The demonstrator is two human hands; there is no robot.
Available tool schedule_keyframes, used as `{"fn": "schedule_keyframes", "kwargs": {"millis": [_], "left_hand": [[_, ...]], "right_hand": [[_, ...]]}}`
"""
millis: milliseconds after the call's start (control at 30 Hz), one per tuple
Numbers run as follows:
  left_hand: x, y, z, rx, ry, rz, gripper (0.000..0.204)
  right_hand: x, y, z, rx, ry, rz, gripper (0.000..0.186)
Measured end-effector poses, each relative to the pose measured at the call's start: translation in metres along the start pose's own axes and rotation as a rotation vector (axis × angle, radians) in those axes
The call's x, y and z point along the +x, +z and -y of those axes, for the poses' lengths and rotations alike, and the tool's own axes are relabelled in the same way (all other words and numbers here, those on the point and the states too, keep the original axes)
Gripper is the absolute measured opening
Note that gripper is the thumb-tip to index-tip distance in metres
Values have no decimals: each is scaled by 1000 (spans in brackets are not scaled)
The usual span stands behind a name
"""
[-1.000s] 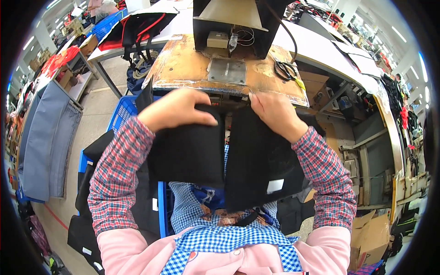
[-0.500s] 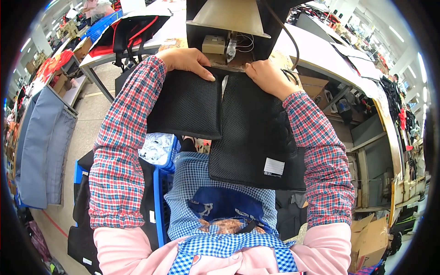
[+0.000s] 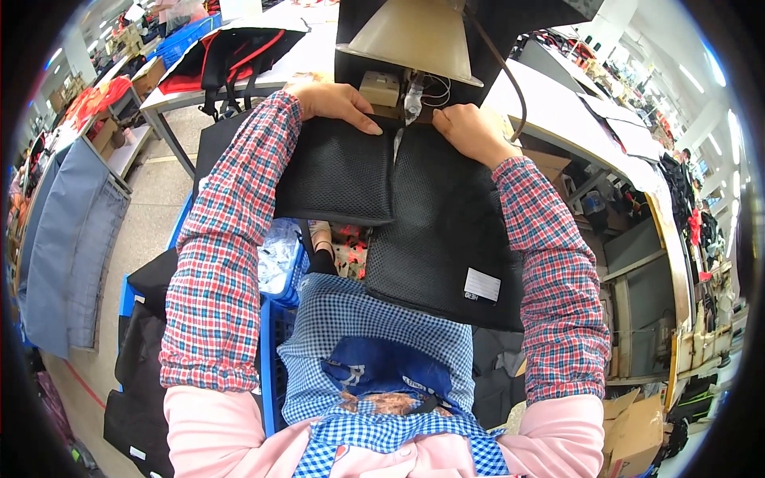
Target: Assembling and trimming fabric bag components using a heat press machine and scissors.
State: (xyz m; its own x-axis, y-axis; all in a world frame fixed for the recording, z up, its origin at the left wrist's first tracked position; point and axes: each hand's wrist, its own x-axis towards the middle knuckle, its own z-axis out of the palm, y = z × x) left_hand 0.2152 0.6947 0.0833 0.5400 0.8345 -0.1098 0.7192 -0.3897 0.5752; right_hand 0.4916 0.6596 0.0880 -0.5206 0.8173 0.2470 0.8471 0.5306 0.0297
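Observation:
A black padded mesh panel [image 3: 339,179] hangs from my left hand [image 3: 336,107], whose thumb presses on its top edge while the fingers are tucked behind. Beside it, a longer black mesh panel [image 3: 438,223] drops from my right hand [image 3: 474,134], closed on its upper edge. The two meet near their top corners, with a thin pale strip [image 3: 398,142] between them; whether they are joined there I cannot tell. Low on the longer panel sits a small white label [image 3: 482,284].
Just beyond my hands stand a cone-shaped cream lampshade [image 3: 410,44], a clear wrapped bulb [image 3: 413,99] and a switch box [image 3: 380,88]. Blue crates [image 3: 275,350] flank my lap on the left. At right are a white-topped bench [image 3: 550,107] and a cardboard box [image 3: 633,438].
Both panels have shifted slightly, and the lower edge of the shorter one has come up. My hands keep their hold, and the whole view has turned a little.

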Motion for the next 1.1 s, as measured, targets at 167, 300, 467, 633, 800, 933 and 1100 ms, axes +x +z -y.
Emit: {"fn": "schedule_keyframes", "kwargs": {"millis": [167,300,467,633,800,933,1100], "left_hand": [[-8,-11,-17,-37,-45,-3,66],[-14,-13,-25,-57,-84,-16,67],[1,-13,-19,-63,-46,-10,61],[5,-27,6,-89,-7,-133,56],[-75,-62,80,-181,-185,-259,45],[-126,-29,55,-150,-229,-117,45],[-166,50,-16,14,-13,-207,50]], "right_hand": [[-6,-9,1,-66,-110,-163,44],[-8,-14,8,-60,-76,-158,44],[8,15,-24,-179,-82,-164,24],[14,21,-65,-394,-158,-222,16],[-64,-21,-174,-693,199,51,20],[-139,-64,-166,-545,381,-323,29],[-136,-38,13,550,177,70,27]]}}
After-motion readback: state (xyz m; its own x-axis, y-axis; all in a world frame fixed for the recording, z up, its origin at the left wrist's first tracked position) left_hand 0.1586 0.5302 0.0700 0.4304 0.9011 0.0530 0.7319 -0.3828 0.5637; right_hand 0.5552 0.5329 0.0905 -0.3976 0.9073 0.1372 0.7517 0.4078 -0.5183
